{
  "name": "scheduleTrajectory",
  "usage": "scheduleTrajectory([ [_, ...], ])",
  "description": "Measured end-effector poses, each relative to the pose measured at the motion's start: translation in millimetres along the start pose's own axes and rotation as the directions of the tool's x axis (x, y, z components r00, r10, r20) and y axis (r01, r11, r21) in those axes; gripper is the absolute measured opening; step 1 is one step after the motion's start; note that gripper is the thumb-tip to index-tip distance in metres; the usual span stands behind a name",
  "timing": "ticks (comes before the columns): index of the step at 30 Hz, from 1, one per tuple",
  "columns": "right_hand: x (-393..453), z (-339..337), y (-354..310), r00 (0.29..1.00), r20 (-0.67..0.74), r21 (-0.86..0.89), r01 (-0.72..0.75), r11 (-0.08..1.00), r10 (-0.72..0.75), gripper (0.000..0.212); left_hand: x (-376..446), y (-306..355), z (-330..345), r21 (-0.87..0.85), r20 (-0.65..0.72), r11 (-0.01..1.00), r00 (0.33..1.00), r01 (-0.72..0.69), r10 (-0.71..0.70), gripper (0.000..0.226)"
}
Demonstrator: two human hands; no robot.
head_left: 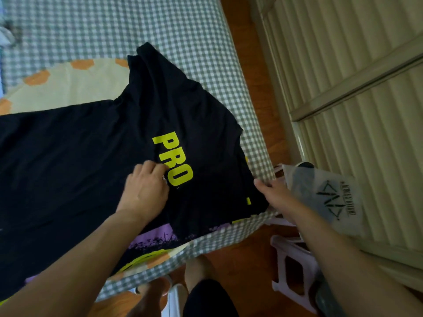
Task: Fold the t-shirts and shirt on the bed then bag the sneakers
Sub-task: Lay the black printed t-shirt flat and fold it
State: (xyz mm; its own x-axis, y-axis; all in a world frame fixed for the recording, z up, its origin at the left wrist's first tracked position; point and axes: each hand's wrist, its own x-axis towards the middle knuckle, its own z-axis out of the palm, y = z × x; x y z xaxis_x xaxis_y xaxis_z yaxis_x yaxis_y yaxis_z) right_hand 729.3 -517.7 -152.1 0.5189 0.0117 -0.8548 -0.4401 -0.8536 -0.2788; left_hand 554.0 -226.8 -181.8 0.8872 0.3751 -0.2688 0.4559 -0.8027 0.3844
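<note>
A black t-shirt [91,156] with yellow "PRO" lettering is spread across the checked bed [114,26], over a cream blanket with orange spots [68,85] and another printed garment [158,236] at the near edge. Its middle is pinched by the curled fingers of the left hand [146,191] beside the lettering, while its right edge is gripped by the right hand [274,193]. Further right, a translucent bag [325,197] with a dark shape inside is seen on a pale plastic stool [293,266] beside the bed.
</note>
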Motion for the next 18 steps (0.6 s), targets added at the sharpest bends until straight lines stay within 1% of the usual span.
scheduleTrajectory([
  [2, -5.9, 1.4, 0.4, 0.985, -0.007, 0.149, -0.167, 0.975, 0.17, 0.055, 29.1, 30.9, -2.4, -0.038, -0.008, 0.978, 0.979, -0.206, 0.206, 0.037],
  [3, -7.2, 1.2, 2.1, 0.977, 0.004, 0.233, -0.207, 0.95, 0.212, 0.052, 46.3, 47.4, -2.3, -0.05, -0.018, 0.957, 0.959, -0.285, 0.284, 0.038],
  [5, -5.8, -0.3, 7.5, 0.97, 0.063, 0.384, -0.239, 0.892, 0.233, 0.041, 84.3, 81.9, -0.1, -0.025, -0.023, 0.918, 0.919, -0.395, 0.395, 0.041],
  [7, -1.2, -1.0, 14.4, 0.962, 0.126, 0.467, -0.273, 0.841, 0.242, 0.033, 124.9, 113.7, 3.5, 0.042, 0.003, 0.883, 0.884, -0.468, 0.468, 0.048],
  [8, 1.7, -0.2, 18.1, 0.956, 0.152, 0.483, -0.292, 0.826, 0.249, 0.028, 143.8, 127.1, 5.4, 0.083, 0.043, 0.864, 0.868, -0.496, 0.494, 0.051],
  [10, 6.9, 0.0, 24.5, 0.946, 0.195, 0.469, -0.321, 0.822, 0.258, 0.016, 175.2, 145.7, 11.6, 0.183, 0.149, 0.824, 0.844, -0.536, 0.515, 0.054],
  [12, 11.9, -3.6, 32.8, 0.944, 0.197, 0.477, -0.328, 0.815, 0.264, 0.011, 197.2, 155.2, 15.7, 0.325, 0.291, 0.756, 0.821, -0.568, 0.491, 0.055],
  [13, 13.5, -6.8, 38.6, 0.95, 0.185, 0.505, -0.31, 0.805, 0.25, 0.013, 202.5, 157.9, 14.9, 0.397, 0.349, 0.71, 0.812, -0.581, 0.469, 0.052],
  [14, 12.3, -9.9, 43.4, 0.963, 0.165, 0.545, -0.269, 0.795, 0.212, 0.014, 205.5, 160.0, 12.9, 0.45, 0.378, 0.669, 0.805, -0.591, 0.456, 0.046],
  [15, 10.3, -13.2, 48.1, 0.981, 0.122, 0.58, -0.195, 0.791, 0.152, 0.013, 206.4, 161.2, 9.1, 0.473, 0.376, 0.643, 0.798, -0.602, 0.471, 0.039],
  [16, 7.8, -15.5, 53.1, 0.996, 0.043, 0.584, -0.093, 0.806, 0.085, 0.009, 206.1, 161.7, 4.5, 0.472, 0.34, 0.632, 0.789, -0.614, 0.512, 0.033],
  [17, 4.8, -16.3, 57.0, 0.998, -0.064, 0.556, 0.015, 0.831, 0.026, 0.005, 205.0, 160.3, 1.6, 0.454, 0.249, 0.642, 0.78, -0.618, 0.575, 0.028],
  [18, 0.8, -15.0, 58.2, 0.985, -0.174, 0.528, 0.104, 0.843, -0.013, 0.002, 203.6, 157.0, 0.7, 0.41, 0.112, 0.679, 0.772, -0.609, 0.625, 0.024],
])
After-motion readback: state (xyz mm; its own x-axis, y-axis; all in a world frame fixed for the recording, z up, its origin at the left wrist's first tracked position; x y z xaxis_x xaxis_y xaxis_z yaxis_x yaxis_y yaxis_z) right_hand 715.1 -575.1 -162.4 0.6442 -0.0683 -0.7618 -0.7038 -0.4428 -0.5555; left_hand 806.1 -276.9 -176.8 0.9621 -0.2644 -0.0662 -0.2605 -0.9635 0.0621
